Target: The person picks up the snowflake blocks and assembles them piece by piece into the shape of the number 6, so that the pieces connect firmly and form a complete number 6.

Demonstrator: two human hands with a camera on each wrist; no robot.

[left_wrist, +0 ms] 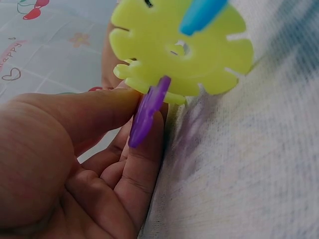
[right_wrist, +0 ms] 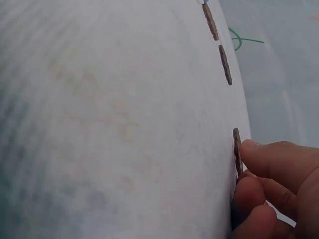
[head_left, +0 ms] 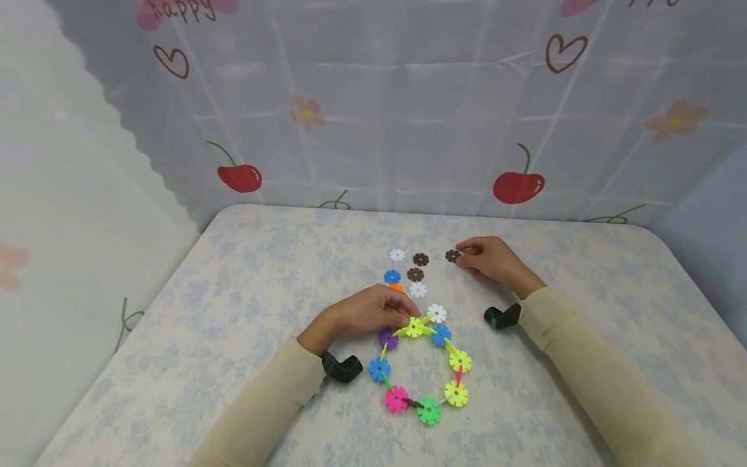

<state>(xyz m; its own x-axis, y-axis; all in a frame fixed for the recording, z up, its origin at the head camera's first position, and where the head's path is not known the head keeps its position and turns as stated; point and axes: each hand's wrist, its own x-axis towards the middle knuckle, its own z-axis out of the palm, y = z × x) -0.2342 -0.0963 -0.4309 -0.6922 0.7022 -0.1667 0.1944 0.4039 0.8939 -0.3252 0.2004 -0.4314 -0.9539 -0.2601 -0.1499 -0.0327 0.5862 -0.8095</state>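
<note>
Disc ring (head_left: 430, 419), brown disc (head_left: 450, 256) — hands (head_left: 373, 308) (head_left: 490, 258) (touching both)

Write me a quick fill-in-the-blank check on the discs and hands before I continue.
The right hand touches a loose disc coloured ____.
In the ring, the disc nearest the person's body is ____.
Of the pink disc and purple disc, the left hand is nearer the ____ one.

Missing words: brown; green; purple.

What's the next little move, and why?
Perhaps lift the brown disc toward the ring: it lies apart on the table, the right hand's fingertips are already at it, and the left hand grips the ring.
</note>
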